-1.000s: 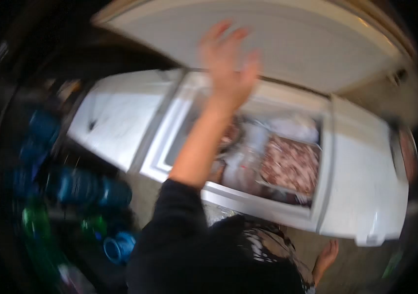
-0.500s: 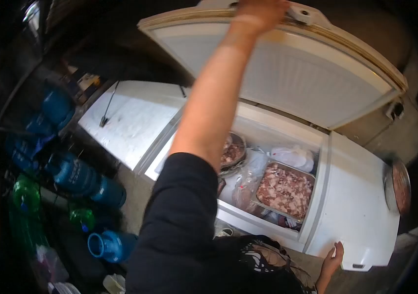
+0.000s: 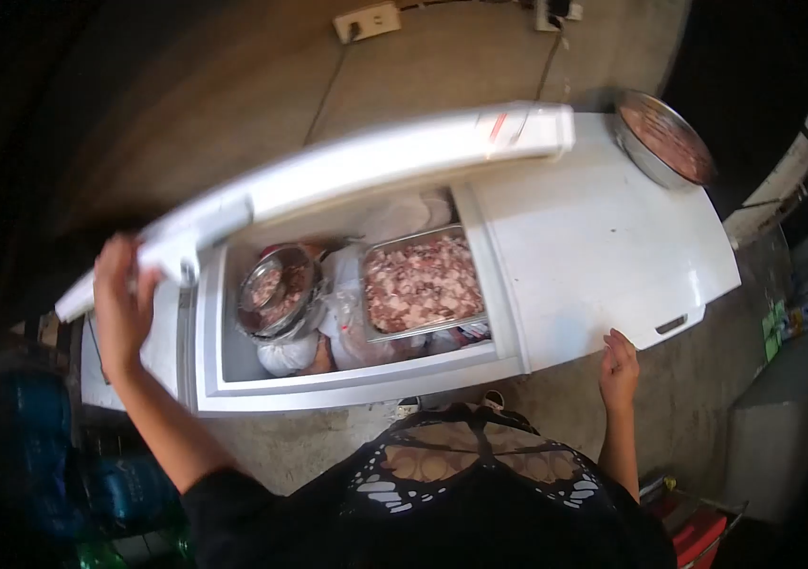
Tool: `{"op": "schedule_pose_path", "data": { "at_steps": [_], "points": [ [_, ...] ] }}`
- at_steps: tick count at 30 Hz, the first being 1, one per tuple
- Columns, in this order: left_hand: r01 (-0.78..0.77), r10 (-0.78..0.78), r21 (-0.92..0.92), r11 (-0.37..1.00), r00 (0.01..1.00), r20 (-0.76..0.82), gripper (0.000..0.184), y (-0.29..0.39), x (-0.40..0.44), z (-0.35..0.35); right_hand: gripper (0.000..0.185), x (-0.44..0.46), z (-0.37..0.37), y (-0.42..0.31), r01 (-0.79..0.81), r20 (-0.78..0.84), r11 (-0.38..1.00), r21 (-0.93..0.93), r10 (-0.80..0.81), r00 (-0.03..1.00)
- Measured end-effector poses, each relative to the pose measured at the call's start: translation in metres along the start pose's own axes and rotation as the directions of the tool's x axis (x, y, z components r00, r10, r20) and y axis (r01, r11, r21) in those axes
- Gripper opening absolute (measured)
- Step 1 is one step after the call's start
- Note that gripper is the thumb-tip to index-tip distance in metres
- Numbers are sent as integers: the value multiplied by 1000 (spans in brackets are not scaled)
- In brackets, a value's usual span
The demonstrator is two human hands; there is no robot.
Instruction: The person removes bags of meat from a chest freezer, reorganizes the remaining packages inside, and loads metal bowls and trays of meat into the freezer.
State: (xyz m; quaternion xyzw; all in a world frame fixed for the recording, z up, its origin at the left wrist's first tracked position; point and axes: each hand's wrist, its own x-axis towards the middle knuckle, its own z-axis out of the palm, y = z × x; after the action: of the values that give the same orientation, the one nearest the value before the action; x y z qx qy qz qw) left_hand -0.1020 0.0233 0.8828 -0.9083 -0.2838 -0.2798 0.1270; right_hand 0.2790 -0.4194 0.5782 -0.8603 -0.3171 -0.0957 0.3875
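Observation:
My left hand [image 3: 124, 299] grips the front edge of a white chest freezer lid [image 3: 328, 171], which is tilted partway open and blurred by motion. Below the lid lies the freezer's open compartment. Inside it, a rectangular metal tray [image 3: 472, 329] holds chopped meat [image 3: 423, 280]. To its left, a round metal bowl [image 3: 245, 318] of meat has a smaller bowl [image 3: 269, 286] in it. Plastic bags [image 3: 352, 327] are packed around them. My right hand [image 3: 619, 365] is at the front edge of the closed right-hand lid [image 3: 593, 256], fingers loosely bent, holding nothing.
A metal bowl [image 3: 662, 142] of meat stands on the far right corner of the freezer. A power outlet [image 3: 367, 22] is on the wall behind. Blue gas cylinders [image 3: 124, 488] stand at lower left, and a red object [image 3: 699, 531] is at lower right.
My left hand has brought the lid down from nearly upright to a low tilt. My right hand stays by the front edge. The view has turned.

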Motion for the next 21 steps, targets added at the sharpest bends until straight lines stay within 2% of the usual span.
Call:
{"op": "schedule_pose_path", "data": {
  "at_steps": [1, 2, 3, 4, 5, 6, 7, 8, 9, 12, 13, 14, 16, 17, 18, 19, 20, 21],
  "points": [
    [-35, 24, -151, 988, 997, -71, 35, -1, -30, 11, 19, 0, -3, 9, 6, -15, 1000, 5, -6, 1000],
    [39, -24, -137, 990, 993, 112, 40, 7, -48, 7, 18, -1, -4, 19, 10, -35, 1000, 4, -10, 999],
    [42, -30, -84, 996, 990, 136, 38, 22, -68, 7, 18, -3, -6, 30, 10, -55, 1000, -1, -10, 998],
    [91, -69, -198, 976, 991, 114, 39, 23, -91, 19, 18, -3, -8, 38, 23, -64, 1000, 4, -23, 998],
    [218, -181, -107, 970, 943, 281, 40, 52, -93, 14, 17, -3, -8, 45, 37, -73, 999, 9, -36, 997],
    [375, -295, -136, 917, 866, 404, 43, 65, -100, 19, 17, -1, -9, 49, 52, -79, 999, 12, -51, 996],
    [381, -297, -134, 915, 859, 418, 43, 68, -117, 27, 17, 1, -10, 53, 39, -74, 999, 24, -37, 997],
    [418, -320, -87, 904, 798, 511, 40, 77, -120, 30, 16, 3, -12, 56, 27, -68, 999, 37, -24, 997],
    [290, -201, -101, 952, 837, 508, 36, 68, -135, 38, 16, 5, -14, 59, 18, -60, 998, 52, -15, 998],
    [301, -223, -91, 949, 848, 480, 36, 87, -131, 36, 17, 9, -21, 67, -24, -50, 1000, -11, 24, 998],
    [402, -317, -66, 913, 802, 506, 39, 85, -128, 34, 17, 10, -22, 69, -30, -71, 999, -27, 28, 997],
    [161, -132, -112, 981, 964, 230, 43, 59, -146, 42, 17, 11, -24, 71, -35, -90, 999, -41, 31, 995],
    [294, -262, -102, 950, 933, 246, 42, 50, -118, 25, 17, 8, -26, 71, -54, -133, 997, -60, 45, 990],
    [89, -92, 25, 996, 983, 157, 41, 36, -104, 19, 17, 5, -24, 70, -66, -161, 996, -62, 55, 985],
    [-107, 93, 169, 980, 991, 93, 40, 14, -86, 14, 17, 2, -22, 69, -75, -186, 995, -63, 62, 981],
    [-213, 191, 267, 940, 976, 104, 35, -7, -62, 7, 16, -2, -18, 68, -96, -185, 994, -51, 85, 979],
    [-109, 123, 338, 935, 992, -21, 29, -25, -42, 8, 16, -7, -12, 66, -113, -181, 993, -38, 105, 978],
    [-89, 142, 412, 907, 985, -98, 27, -46, -15, 11, 16, -12, -8, 63, -130, -172, 991, -22, 124, 977]
  ]
}}
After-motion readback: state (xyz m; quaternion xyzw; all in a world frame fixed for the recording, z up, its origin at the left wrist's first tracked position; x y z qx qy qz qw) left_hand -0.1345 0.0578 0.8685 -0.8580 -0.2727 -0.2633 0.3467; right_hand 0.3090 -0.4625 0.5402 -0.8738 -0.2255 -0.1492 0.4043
